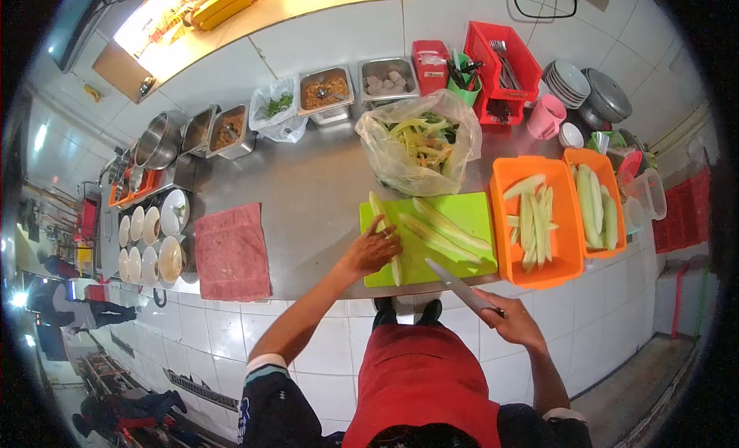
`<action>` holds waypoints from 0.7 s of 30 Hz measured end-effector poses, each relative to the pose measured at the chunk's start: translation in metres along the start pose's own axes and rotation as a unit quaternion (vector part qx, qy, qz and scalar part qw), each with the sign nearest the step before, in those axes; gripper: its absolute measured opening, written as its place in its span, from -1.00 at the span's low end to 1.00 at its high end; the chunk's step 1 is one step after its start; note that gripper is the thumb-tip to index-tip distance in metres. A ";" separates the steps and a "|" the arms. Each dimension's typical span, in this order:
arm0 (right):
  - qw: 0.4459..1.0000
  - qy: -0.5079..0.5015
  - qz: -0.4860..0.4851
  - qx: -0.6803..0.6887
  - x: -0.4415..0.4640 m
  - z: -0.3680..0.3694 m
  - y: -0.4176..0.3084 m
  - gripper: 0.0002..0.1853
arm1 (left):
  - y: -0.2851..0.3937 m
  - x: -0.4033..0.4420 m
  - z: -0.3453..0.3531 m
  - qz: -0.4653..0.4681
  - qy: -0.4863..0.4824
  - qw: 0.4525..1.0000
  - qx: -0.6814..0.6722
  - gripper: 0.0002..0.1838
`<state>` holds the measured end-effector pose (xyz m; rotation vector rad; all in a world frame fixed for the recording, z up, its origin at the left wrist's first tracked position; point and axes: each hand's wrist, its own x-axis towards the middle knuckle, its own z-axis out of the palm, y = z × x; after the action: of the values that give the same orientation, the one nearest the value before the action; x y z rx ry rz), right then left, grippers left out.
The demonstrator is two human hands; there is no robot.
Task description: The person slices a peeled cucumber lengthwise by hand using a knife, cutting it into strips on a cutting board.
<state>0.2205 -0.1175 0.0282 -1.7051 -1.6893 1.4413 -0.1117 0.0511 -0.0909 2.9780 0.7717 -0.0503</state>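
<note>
At centre, the left hand (372,252) grasps a vegetable strip (378,207) on a board (469,208); the right hand (508,319) grips a knife (460,288). At right, an orange tub (566,248) holds pale pieces (532,226); a bag (374,154) holds greens (422,142).

Metal knife (460,287), smooth plastic board (443,268), glossy metal table (308,190), cloth towel (231,253)

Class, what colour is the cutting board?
The cutting board is lime green, shown best in the head view.

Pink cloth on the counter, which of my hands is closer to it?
Left. Your left hand, over the green board, is right of the pink cloth; your right hand, holding the knife, is farther right.
</note>
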 end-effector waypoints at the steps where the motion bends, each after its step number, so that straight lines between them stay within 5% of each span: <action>1: 1.000 0.001 -0.004 -0.001 -0.001 -0.003 -0.001 -0.47 | -0.002 0.005 0.001 -0.001 0.001 1.000 0.003 -0.56; 6: 0.997 0.005 0.043 0.070 -0.007 -0.005 -0.011 -0.48 | -0.005 0.012 -0.006 0.047 -0.005 0.999 0.021 -0.79; 10: 0.994 0.001 0.066 0.084 -0.012 -0.004 -0.020 -0.48 | 0.000 0.010 -0.020 -0.022 0.026 0.999 -0.041 -0.83; 12: 0.992 0.029 0.070 0.103 -0.012 -0.002 -0.029 -0.47 | 0.010 0.006 -0.041 -0.192 0.255 0.890 -0.326 -0.82; 13: 0.992 0.030 0.070 0.102 -0.009 0.000 -0.029 -0.47 | 0.008 0.005 -0.041 -0.191 0.257 0.889 -0.327 -0.82; 15: 0.994 0.029 0.045 0.097 0.003 0.006 -0.022 -0.47 | 0.009 0.004 -0.036 -0.358 0.211 0.820 -0.395 -0.81; 19: 0.989 0.115 -0.082 -0.043 0.046 0.038 -0.005 -0.47 | 0.013 0.007 0.019 -0.423 0.125 0.808 -0.391 -0.78; 21: 0.973 0.144 -0.105 -0.145 0.067 0.050 -0.009 -0.46 | 0.023 0.016 0.023 -0.393 0.388 0.814 -0.180 -0.72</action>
<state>0.1602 -0.0754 -0.0127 -1.7152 -1.9136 0.8385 -0.0869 0.0369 -0.1130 2.0433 1.7755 1.1694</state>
